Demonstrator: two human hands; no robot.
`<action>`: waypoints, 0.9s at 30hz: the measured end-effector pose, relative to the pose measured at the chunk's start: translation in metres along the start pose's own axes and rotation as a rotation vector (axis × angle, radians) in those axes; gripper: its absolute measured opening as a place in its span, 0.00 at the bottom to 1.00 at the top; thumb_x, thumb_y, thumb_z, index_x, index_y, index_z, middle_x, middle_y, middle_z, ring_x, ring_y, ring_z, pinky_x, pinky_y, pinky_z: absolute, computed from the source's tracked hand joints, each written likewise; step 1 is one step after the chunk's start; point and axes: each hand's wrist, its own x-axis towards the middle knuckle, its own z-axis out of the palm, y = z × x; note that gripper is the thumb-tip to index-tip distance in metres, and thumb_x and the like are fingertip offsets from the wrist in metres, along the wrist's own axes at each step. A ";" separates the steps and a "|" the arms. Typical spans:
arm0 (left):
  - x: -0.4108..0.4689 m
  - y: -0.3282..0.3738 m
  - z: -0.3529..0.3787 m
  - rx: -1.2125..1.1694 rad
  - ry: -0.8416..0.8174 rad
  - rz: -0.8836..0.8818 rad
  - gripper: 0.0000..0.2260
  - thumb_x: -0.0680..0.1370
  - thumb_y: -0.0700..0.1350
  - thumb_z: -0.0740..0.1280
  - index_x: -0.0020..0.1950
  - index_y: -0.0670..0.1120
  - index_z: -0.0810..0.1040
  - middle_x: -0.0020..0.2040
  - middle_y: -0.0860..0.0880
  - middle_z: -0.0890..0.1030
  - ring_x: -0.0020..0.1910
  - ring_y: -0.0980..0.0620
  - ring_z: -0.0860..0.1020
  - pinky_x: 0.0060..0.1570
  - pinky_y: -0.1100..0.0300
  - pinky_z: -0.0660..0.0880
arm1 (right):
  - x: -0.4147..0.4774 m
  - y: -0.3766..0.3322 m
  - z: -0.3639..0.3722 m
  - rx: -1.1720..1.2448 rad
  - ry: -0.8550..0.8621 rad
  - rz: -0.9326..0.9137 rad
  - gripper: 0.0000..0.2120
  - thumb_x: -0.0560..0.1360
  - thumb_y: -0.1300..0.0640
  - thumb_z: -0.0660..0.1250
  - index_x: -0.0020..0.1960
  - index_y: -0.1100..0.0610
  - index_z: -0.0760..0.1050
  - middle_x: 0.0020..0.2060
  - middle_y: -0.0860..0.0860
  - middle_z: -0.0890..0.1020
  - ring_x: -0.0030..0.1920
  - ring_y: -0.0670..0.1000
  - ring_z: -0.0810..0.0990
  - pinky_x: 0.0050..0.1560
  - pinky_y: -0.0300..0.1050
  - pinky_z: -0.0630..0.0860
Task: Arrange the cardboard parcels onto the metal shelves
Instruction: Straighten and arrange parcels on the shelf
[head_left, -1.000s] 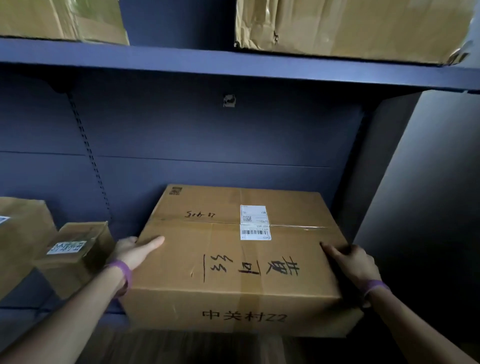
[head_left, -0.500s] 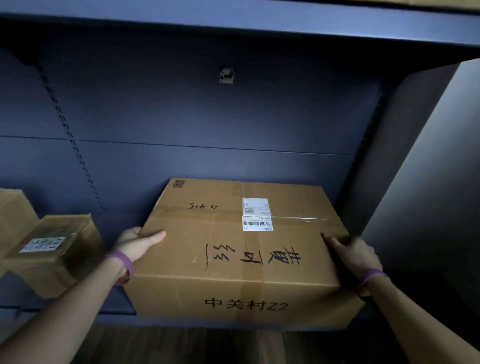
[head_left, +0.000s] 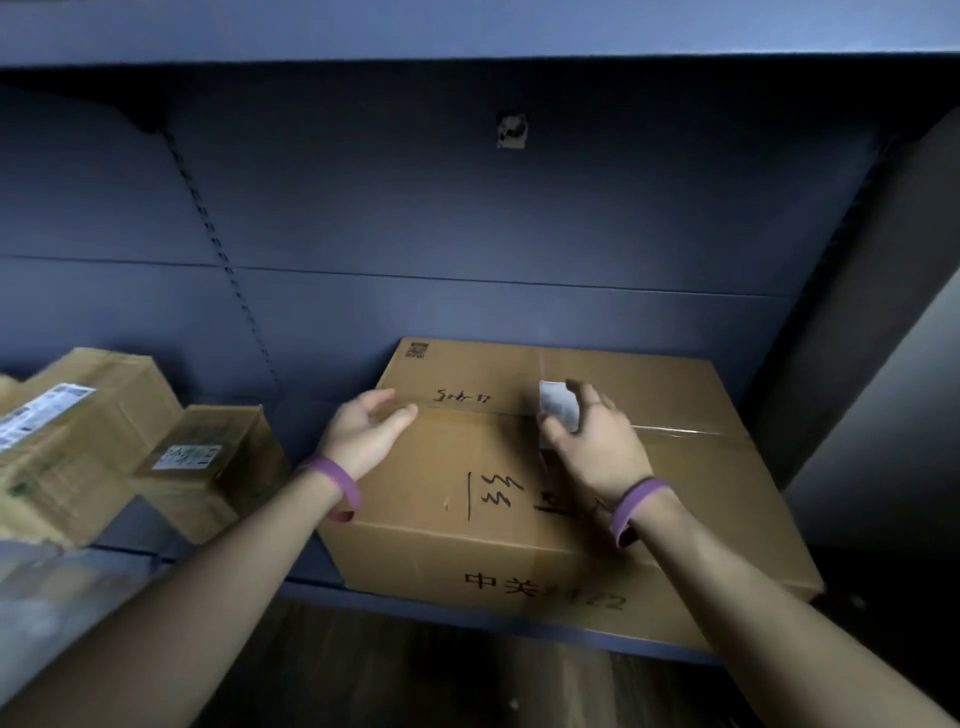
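big box (head_left: 457, 467) is sitting on the shelf (head_left: 311, 586); left hand (head_left: 363, 434) is spreading open over it; right hand (head_left: 589, 449) is curling over the label (head_left: 560, 404), can't tell if pinching

torn sticker scrap (head_left: 511, 131) up high, dark wood-grain floor (head_left: 415, 686) below, grey wall (head_left: 883, 364) at right

Left hand (head_left: 363, 439) and right hand (head_left: 592, 452) hang above large parcel (head_left: 717, 499) on metal shelf (head_left: 306, 566).
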 end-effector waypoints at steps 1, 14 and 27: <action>-0.002 0.000 -0.005 -0.009 -0.004 0.001 0.24 0.75 0.55 0.69 0.70 0.51 0.73 0.68 0.52 0.75 0.61 0.56 0.73 0.56 0.64 0.65 | -0.001 -0.011 0.006 0.039 -0.019 0.005 0.29 0.77 0.45 0.64 0.74 0.56 0.65 0.69 0.56 0.73 0.68 0.60 0.71 0.68 0.51 0.69; 0.046 -0.106 -0.160 -0.058 -0.084 0.106 0.22 0.77 0.47 0.69 0.69 0.46 0.73 0.67 0.48 0.75 0.66 0.52 0.73 0.63 0.64 0.65 | -0.028 -0.172 0.158 -0.120 -0.153 0.005 0.31 0.78 0.42 0.62 0.76 0.54 0.61 0.68 0.57 0.73 0.67 0.61 0.72 0.66 0.50 0.71; 0.098 -0.208 -0.299 -0.005 -0.353 -0.095 0.29 0.77 0.52 0.67 0.76 0.49 0.62 0.73 0.47 0.68 0.71 0.47 0.67 0.65 0.58 0.64 | -0.033 -0.333 0.301 0.098 -0.165 0.279 0.30 0.79 0.51 0.65 0.76 0.59 0.60 0.69 0.57 0.72 0.65 0.55 0.74 0.56 0.38 0.69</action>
